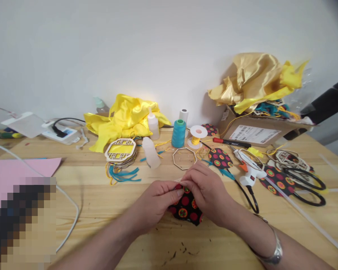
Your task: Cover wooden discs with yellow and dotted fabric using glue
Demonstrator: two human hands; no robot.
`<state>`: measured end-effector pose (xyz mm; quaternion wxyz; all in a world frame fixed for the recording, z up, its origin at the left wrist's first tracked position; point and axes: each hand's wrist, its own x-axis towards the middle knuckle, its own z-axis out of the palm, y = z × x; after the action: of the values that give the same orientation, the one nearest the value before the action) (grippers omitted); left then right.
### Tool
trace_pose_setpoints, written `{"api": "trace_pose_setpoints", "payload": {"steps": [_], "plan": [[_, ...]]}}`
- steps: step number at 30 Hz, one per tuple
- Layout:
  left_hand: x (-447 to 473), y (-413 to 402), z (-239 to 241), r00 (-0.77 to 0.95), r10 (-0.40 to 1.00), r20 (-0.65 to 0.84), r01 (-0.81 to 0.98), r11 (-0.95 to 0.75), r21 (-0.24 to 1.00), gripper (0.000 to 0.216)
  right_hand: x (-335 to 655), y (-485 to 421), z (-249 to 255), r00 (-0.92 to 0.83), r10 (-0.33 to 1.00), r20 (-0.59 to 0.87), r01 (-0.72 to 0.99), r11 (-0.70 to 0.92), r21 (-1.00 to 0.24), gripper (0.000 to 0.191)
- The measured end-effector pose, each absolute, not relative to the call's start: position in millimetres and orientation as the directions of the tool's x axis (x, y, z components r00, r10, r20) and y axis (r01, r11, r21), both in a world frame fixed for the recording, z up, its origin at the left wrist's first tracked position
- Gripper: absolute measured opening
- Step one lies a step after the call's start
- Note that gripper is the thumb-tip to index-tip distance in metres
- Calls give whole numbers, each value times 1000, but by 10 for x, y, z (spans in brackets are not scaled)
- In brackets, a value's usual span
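Between my hands, over the front middle of the table, is a piece of black fabric (185,210) printed with red and orange round motifs. My left hand (163,197) pinches its upper left edge between thumb and fingers. The fingers of my right hand (204,189) are closed on the upper right edge, close to the left thumb. A thin pale strip shows at the top edge by the fingertips; what it is I cannot tell. Just beyond my hands lies an octagonal wooden frame (174,159). A similar patterned fabric piece (220,157) with a teal tassel lies to its right.
A white glue gun (252,174) and black-handled scissors (310,202) lie right. Behind are a teal thread cone (178,134), a yellow cord spool (198,133), a plastic bottle (151,153), lattice frames (120,150) and yellow satin (126,116). A cardboard box (253,131) stands back right. Dark scraps (173,255) lie in front.
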<state>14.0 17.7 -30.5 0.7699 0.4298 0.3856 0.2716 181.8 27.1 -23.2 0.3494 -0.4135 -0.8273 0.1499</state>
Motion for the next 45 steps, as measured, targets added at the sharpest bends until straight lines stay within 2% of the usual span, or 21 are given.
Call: {"api": "trace_pose_setpoints", "payload": {"steps": [3, 8, 19, 22, 25, 28, 31, 33, 36, 41, 45], "plan": [[146, 181, -286, 565, 751, -342, -91, 468, 879, 23, 1801, 258, -221, -350, 855, 382, 610, 518, -600, 19], [151, 188, -256, 582, 749, -318, -81, 442, 894, 25, 1785, 241, -215, -226, 957, 182, 577, 282, -766, 18], [125, 189, -260, 580, 767, -276, 27, 320, 947, 26, 1760, 292, -233, -198, 975, -97, 280, -39, -959, 22], [115, 178, -233, 576, 765, -288, 49, 319, 946, 26, 1848, 359, -229, -129, 986, -103, 164, -81, -983, 28], [113, 173, -241, 569, 758, -319, -38, 412, 911, 26, 1952, 420, -189, -37, 999, 9, 174, 15, -985, 31], [111, 180, -285, 538, 777, -328, -122, 457, 881, 25, 1982, 412, -140, -92, 968, 234, 389, 251, -887, 23], [102, 195, -332, 507, 794, -336, -153, 467, 871, 25, 1952, 360, -133, -265, 824, 501, 503, 561, -657, 14], [96, 205, -354, 503, 799, -329, -164, 462, 872, 25, 1931, 333, -152, -374, 705, 603, 534, 695, -481, 14], [96, 215, -354, 503, 803, -320, -150, 446, 883, 26, 1924, 315, -186, -471, 623, 624, 597, 747, -294, 17], [120, 223, -261, 479, 826, -296, -31, 353, 935, 24, 1937, 313, -223, -557, 581, 593, 639, 756, -142, 14], [139, 223, -194, 461, 857, -230, 44, 237, 971, 25, 1922, 300, -227, -611, 558, 561, 646, 761, -53, 20]]}}
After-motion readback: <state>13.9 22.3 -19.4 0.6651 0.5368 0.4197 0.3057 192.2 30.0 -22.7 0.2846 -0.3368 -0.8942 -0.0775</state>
